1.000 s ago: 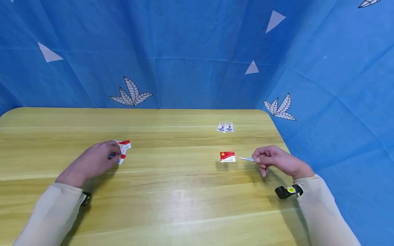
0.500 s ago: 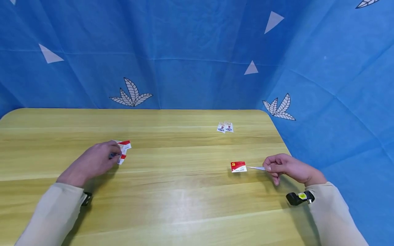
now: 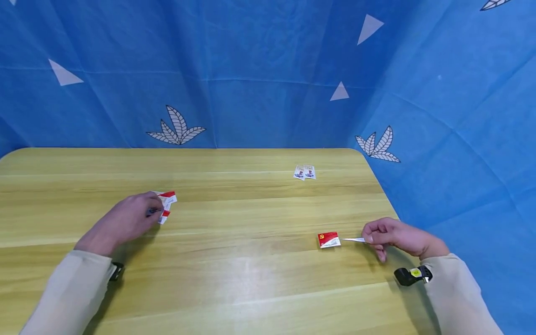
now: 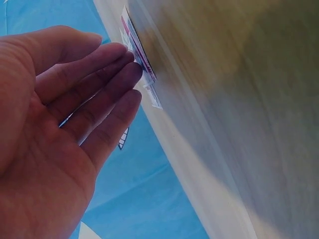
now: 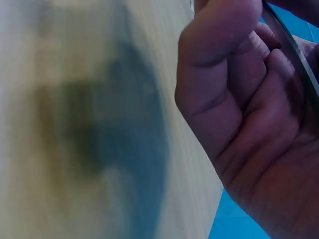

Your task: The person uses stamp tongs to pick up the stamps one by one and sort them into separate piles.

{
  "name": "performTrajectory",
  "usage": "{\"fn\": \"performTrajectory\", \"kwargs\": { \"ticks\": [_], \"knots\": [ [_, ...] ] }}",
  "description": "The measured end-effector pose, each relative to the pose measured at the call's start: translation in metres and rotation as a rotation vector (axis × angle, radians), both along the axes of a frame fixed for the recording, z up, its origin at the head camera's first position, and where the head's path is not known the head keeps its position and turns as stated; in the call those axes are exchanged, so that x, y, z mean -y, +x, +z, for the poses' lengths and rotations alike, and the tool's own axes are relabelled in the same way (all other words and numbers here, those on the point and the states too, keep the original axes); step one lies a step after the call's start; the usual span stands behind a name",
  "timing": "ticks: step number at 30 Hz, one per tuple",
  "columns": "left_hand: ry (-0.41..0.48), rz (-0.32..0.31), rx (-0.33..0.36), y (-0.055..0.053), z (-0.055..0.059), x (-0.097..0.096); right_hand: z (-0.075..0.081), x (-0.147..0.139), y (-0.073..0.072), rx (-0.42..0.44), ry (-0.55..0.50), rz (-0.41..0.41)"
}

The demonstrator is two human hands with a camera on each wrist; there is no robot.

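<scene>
My right hand (image 3: 399,237) pinches a pair of metal tweezers (image 3: 353,239), whose shank (image 5: 294,52) also shows in the right wrist view. The tweezer tips meet the right edge of a small red and white stamp (image 3: 329,239) with a yellow emblem. It lies on the table or just over it; I cannot tell which. At the left, my left hand (image 3: 127,221) has its fingertips at a few overlapping red and white stamps (image 3: 168,199), partly hidden beneath it. In the left wrist view, the left fingers (image 4: 112,112) are nearly straight beside these stamps (image 4: 142,59).
Two small white stamps (image 3: 304,172) with printed pictures lie side by side near the back right of the wooden table (image 3: 243,279). Blue cloth (image 3: 268,70) hangs behind the table and along its right side.
My right hand has moved right and toward me, carrying the tweezers and the red and white stamp lower. The left hand has stayed in place at its stamps.
</scene>
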State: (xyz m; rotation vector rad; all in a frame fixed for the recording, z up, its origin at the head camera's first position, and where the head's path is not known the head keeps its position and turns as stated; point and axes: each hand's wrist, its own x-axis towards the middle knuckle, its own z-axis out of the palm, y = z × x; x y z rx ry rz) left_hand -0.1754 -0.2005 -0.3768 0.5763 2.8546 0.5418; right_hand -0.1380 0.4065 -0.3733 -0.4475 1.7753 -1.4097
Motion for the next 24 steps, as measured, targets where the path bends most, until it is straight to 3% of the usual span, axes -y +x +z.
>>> {"fn": "performTrajectory", "kwargs": {
  "ticks": [8, 24],
  "knots": [
    [-0.002, 0.007, 0.005, 0.000, -0.001, 0.000, -0.005, -0.003, 0.007, 0.043, -0.027, 0.001],
    [-0.011, 0.011, 0.027, -0.002, -0.001, 0.001, -0.003, -0.014, 0.009, 0.053, 0.071, -0.020]
  ]
}}
